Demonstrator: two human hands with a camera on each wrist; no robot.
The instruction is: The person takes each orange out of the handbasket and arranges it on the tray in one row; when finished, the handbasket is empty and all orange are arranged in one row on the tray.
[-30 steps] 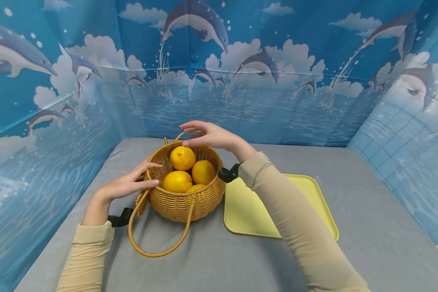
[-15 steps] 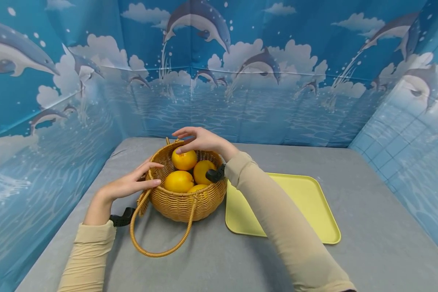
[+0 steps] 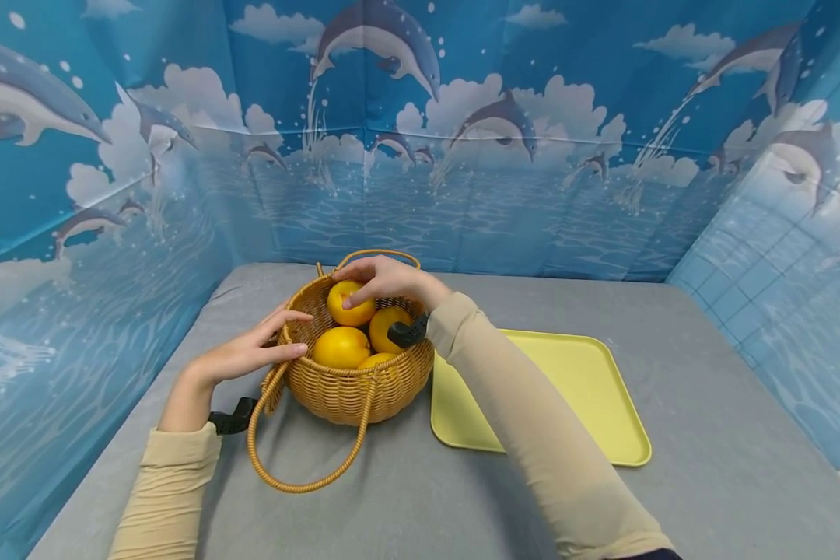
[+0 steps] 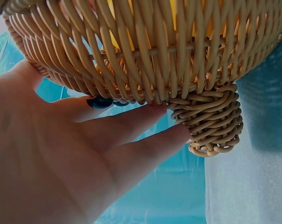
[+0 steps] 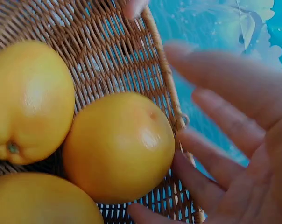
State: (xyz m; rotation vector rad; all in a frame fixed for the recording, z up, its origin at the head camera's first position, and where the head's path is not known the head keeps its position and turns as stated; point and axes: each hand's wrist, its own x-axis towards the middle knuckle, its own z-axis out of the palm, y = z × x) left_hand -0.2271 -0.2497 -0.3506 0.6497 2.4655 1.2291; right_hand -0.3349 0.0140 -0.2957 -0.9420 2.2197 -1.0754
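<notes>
Dolphin-printed curtain (image 3: 462, 194) backed the grey table (image 3: 567, 303). At left, the left hand (image 3: 248, 350) laid fairly straight fingers against the basket (image 3: 329, 397). Inside, the farthest yellow fruit (image 3: 343, 293) sat just beside the right hand's (image 3: 388, 278) loosely spread fingers, contact unclear, nothing grasped; reaching seemed the step, the next move calling for a curl around it.

Left arm (image 3: 171, 474): wrist bent inward
Left hand (image 3: 248, 354): fingers parted, nearly straight
Right arm (image 3: 539, 424): slanted forward
Right hand (image 3: 390, 280): fingers spread, gently curved
</notes>
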